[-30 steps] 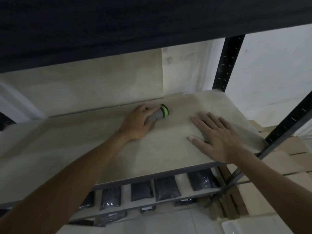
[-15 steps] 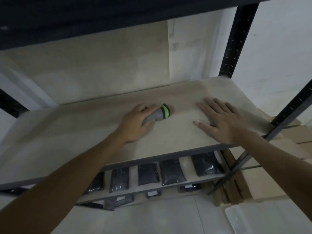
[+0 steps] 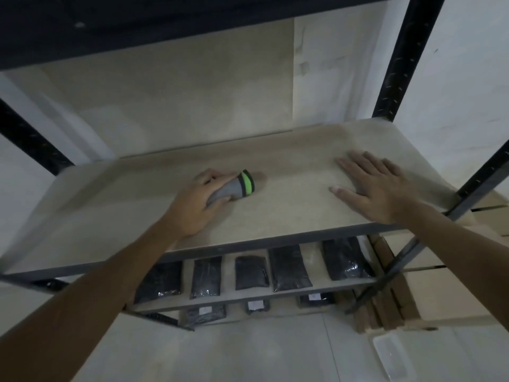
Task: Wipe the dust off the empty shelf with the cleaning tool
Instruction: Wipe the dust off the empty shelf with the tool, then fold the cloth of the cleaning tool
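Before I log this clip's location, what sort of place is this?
Probably a storeroom or stockroom. A black metal rack carries plain board shelves; sealed dark packets lie in a row on the shelf below, and cardboard boxes are stacked beside it. The left hand holds the cleaning tool on the empty shelf.

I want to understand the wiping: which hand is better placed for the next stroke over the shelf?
The left hand: its grip is closed on the grey and green cleaning tool, which touches the shelf. The right hand lies flat and empty.
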Motion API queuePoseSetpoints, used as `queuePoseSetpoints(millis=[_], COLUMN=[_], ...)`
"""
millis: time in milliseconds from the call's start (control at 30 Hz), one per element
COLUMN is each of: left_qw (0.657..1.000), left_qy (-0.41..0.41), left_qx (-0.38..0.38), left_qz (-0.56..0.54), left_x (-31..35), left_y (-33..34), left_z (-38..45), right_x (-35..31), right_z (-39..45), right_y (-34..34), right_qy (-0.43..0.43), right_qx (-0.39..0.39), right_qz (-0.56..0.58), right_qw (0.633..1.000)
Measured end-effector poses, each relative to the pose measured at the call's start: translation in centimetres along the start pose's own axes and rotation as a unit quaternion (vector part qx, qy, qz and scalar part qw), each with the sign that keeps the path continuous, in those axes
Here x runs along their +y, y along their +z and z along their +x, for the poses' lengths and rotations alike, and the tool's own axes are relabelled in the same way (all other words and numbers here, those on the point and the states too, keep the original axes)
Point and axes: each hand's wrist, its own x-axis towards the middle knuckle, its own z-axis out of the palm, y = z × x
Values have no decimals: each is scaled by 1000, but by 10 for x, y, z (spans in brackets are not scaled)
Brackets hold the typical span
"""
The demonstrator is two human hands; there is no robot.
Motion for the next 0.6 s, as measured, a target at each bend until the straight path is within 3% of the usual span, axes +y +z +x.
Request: queuePoseSetpoints(millis=[233,367,433,500,567,600], left_qw=[998,993,970,904,798,731], left_qy=[25,13,-63,-201,-332,-379], left_qx=[7,-22,58,142,176,191], left_qz=[49,-111,-226,-349,-471,-534], left_x=[53,98,119,146,175,185], left_y=[20,16,11,6,6,9], left_z=[-45,-74,-77,-70,-62,-59], right_x=[1,-7,-30,-70,-118,-138], right_z=[1,-4,-19,-49,-84,-98], right_y=[0,-5,-16,-36,-53,-57], right_qy=[-4,14,24,-5,-38,-54], right_qx=[-5,-11,16,77,79,47], right_qz=[-12,-9,47,237,447,495], right_qw=[1000,1000,998,969,890,866])
